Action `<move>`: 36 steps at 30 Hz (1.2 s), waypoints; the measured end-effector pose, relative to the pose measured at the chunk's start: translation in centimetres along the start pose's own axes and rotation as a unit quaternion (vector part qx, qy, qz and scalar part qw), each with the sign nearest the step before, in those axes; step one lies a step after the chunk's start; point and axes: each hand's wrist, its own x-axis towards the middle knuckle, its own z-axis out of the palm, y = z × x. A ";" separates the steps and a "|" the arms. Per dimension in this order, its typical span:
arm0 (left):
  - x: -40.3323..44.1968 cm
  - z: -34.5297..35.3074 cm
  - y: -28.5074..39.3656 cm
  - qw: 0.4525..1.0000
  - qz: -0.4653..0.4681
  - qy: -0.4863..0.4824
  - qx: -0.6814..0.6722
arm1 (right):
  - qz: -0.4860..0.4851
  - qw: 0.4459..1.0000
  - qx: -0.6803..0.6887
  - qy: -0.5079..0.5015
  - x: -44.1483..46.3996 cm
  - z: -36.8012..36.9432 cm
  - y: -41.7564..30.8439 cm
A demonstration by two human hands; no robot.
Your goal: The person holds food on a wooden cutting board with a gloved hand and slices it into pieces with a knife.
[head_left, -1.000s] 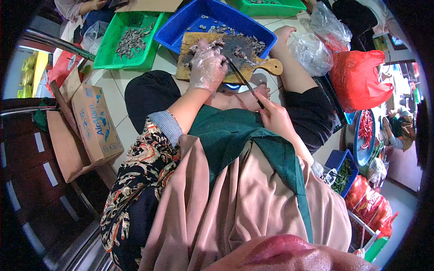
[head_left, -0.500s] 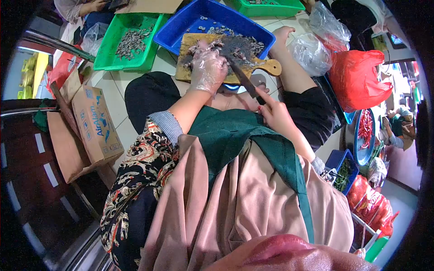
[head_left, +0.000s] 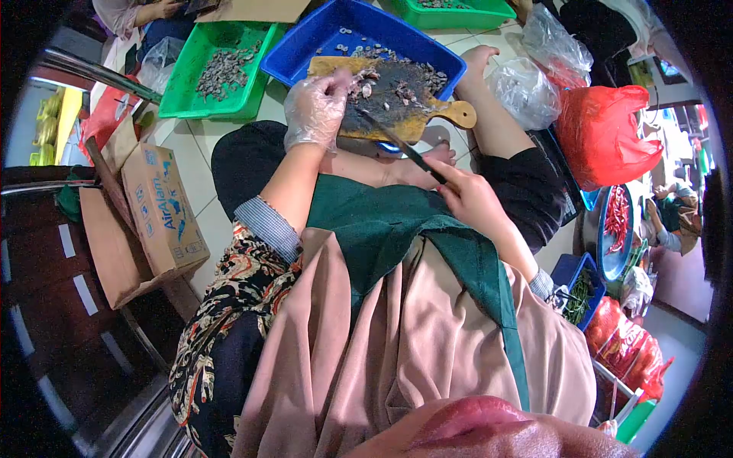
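Note:
A wooden cutting board [head_left: 424,126] rests across the near edge of a blue tray [head_left: 301,57], with small greyish pieces of food [head_left: 366,88] on its dark, wet middle. My left hand [head_left: 314,111], in a clear plastic glove, is at the board's left side. Its fingers are curled together beside the pieces, and what they pinch cannot be made out. In my bare right hand [head_left: 469,195] is the handle of a knife [head_left: 397,143]; the blade points up and left, its tip over the board's lower part. More cut pieces lie in the blue tray.
Left of the blue tray is a green tray [head_left: 256,88] with cut pieces. A cardboard box [head_left: 164,206] stands at the left. To the right are clear bags [head_left: 523,91], a red bag [head_left: 607,137], a basin of red chillies [head_left: 617,221] and other people at the edges.
My left hand has moved left, away from the knife, uncovering more of the board and its pieces. The knife has shifted down and left, with its blade turned.

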 end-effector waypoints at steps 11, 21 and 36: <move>-0.5 0.7 -0.6 0.998 0.013 0.021 0.052 | 0.054 0.992 -0.088 0.070 1.0 -2.4 2.4; -1.8 2.6 0.7 0.985 0.132 0.050 0.102 | 0.063 0.988 -0.124 0.067 1.6 -5.4 1.0; -2.4 3.4 1.2 0.988 0.133 0.004 0.084 | 0.087 0.980 -0.178 0.022 -0.5 -9.1 0.8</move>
